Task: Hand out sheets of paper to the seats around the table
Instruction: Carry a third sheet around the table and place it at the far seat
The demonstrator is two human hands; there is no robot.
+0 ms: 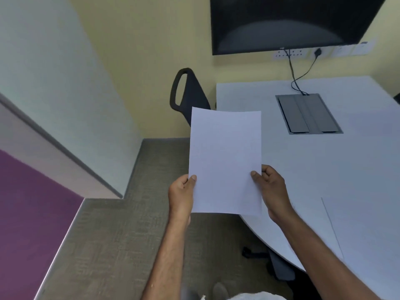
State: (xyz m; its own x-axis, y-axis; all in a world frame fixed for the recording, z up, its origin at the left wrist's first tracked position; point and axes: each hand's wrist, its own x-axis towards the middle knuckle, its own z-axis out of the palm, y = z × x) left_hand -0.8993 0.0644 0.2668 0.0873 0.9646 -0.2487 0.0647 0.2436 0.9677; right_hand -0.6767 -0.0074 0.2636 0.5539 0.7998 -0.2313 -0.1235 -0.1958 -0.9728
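Head camera looks down on my left hand pinching the left edge of a blank white sheet of paper, thumb on top, while my right hand grips the right edge the same way. I cannot tell whether it is one sheet or several. The paper is upright in front of me, over the near left edge of the white table. Another sheet lies flat on the table to my right. Beyond sits a grey cable box set into the tabletop, with cables running up to wall sockets under a dark screen. A black chair stands at the table's far left corner, on grey carpet
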